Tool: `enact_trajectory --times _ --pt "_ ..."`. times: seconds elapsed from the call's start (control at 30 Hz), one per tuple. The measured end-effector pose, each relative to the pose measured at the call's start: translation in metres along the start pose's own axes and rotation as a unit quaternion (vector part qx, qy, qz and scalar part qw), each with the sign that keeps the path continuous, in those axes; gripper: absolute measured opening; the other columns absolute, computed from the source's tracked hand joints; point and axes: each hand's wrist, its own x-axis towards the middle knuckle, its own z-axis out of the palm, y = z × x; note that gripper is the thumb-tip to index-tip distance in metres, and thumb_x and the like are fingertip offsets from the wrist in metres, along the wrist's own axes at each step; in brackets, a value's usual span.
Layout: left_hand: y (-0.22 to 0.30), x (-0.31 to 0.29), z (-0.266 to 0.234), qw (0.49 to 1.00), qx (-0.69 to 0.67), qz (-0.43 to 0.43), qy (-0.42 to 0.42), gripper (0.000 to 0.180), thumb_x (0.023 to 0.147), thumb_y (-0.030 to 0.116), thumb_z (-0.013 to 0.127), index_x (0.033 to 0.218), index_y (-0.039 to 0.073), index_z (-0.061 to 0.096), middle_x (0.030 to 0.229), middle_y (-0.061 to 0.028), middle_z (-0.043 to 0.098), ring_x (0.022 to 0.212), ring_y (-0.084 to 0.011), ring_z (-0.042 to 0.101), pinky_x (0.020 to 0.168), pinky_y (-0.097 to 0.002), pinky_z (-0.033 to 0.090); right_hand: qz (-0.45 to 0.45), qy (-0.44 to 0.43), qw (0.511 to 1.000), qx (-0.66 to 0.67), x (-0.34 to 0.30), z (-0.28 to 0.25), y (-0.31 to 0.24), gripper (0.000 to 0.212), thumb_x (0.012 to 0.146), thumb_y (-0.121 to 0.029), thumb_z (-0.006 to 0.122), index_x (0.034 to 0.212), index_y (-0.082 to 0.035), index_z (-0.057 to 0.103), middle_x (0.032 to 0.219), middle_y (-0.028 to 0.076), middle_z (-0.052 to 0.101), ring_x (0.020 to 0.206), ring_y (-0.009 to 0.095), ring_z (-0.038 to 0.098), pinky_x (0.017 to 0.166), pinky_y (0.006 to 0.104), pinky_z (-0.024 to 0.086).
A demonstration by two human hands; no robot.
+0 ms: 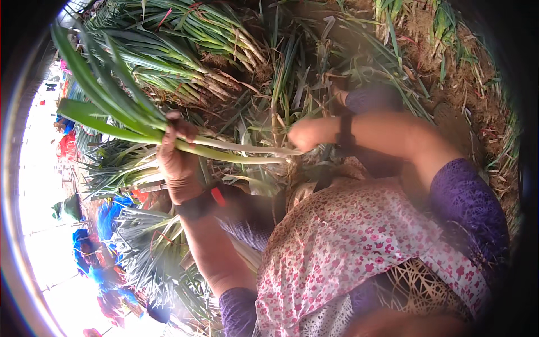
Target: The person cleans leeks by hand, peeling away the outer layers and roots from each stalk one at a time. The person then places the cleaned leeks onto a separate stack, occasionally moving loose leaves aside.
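The flowered apron (337, 230) covers the person's lap, pale with pink and red blossoms. Ahead of the apron and to its left, the left hand (178, 143) grasps two long leeks (224, 156), its fingers wrapped around them where the pale stems turn green. Their leaves fan out past that hand, away from the apron, while the white stems reach back to a spot just ahead of the apron's top edge.

The right hand (309, 135), ahead of the apron, is curled beside the root ends of these stems. It is blurred, so I cannot tell whether it pinches a stem or only lies close to it. A dark band (345, 130) circles its wrist; a dark cuff (197, 206) with a red tab is on the other wrist, left of the apron.

Farther ahead of the apron, to its left, lie thick bundles of leeks (193, 53), roots toward the middle. Another heap of leeks (149, 238) spreads left of the apron, with blue bags (106, 219) beyond it. Loose leaves (365, 42) litter the ground well ahead of the apron, and more bundles (443, 28) stand ahead and to its right. Purple sleeves (466, 196) flank the apron.
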Motion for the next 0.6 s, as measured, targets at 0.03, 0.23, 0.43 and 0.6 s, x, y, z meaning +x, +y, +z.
enact_trajectory --times 0.03,0.23,0.43,0.6 --pt "0.011 -0.001 0.0 1.0 -0.009 -0.008 0.004 0.029 0.078 0.016 0.066 0.099 -0.001 0.055 0.072 -0.0015 0.049 0.062 -0.0113 0.045 0.052 -0.0214 0.039 -0.01 0.031 0.999 -0.036 -0.026 0.003 0.0 0.015 0.075 -0.016 0.063 0.079 -0.002 0.067 0.069 0.007 0.063 0.059 0.02 0.059 0.05 0.0326 0.049" --pt "0.06 -0.003 -0.033 0.996 0.044 0.035 0.065 0.022 0.085 0.008 0.053 0.105 0.002 0.047 0.073 0.0012 0.044 0.066 -0.0097 0.042 0.052 -0.0201 0.039 0.18 -0.12 0.975 -0.056 -0.016 0.089 0.039 0.025 0.075 -0.02 0.064 0.097 -0.008 0.068 0.098 0.006 0.065 0.088 0.027 0.062 0.067 0.0433 0.049" --pt "0.161 -0.004 -0.043 0.995 0.032 0.005 0.098 0.015 0.093 0.016 0.044 0.101 0.004 0.049 0.076 0.0012 0.046 0.068 -0.0091 0.044 0.051 -0.0204 0.04 0.172 0.004 0.983 -0.059 -0.033 0.134 0.095 0.016 0.068 -0.015 0.061 0.076 -0.004 0.068 0.079 0.013 0.065 0.077 0.027 0.064 0.064 0.0402 0.05" --pt "0.097 -0.005 -0.046 0.989 0.05 -0.004 0.139 0.017 0.093 0.016 0.044 0.103 0.004 0.048 0.075 0.001 0.047 0.066 -0.0094 0.045 0.05 -0.0198 0.04 0.137 0.2 0.947 0.213 0.023 0.077 0.094 0.024 0.07 -0.016 0.06 0.088 -0.001 0.065 0.085 0.019 0.063 0.081 0.033 0.061 0.067 0.0442 0.049"
